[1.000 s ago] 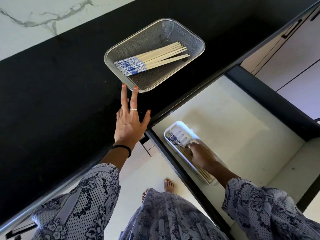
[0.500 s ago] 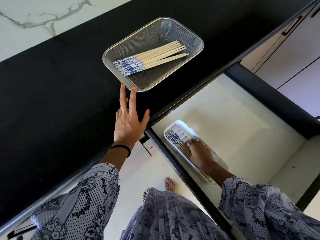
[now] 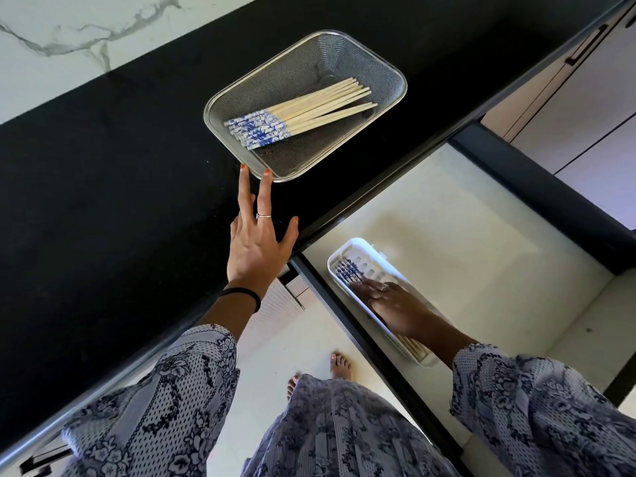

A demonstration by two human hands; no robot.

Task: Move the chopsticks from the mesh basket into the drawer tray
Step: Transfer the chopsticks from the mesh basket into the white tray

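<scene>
2 straight fingers of the left hand (image 3: 258, 249) touch the mesh basket (image 3: 385, 74) rim; right hand (image 3: 395, 306) lies flat, fingers extended, on chopsticks (image 3: 349, 271) in the drawer tray (image 3: 358, 246).

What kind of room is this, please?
Most likely a home kitchen: a black counter holds a mesh basket of chopsticks, and an open drawer below has a white tray.

Chopsticks (image 3: 299, 113) cream, blue-white patterned ends; tray (image 3: 347, 251) white; countertop (image 3: 103, 184) black; sleeves (image 3: 165, 401) grey-blue floral
</scene>
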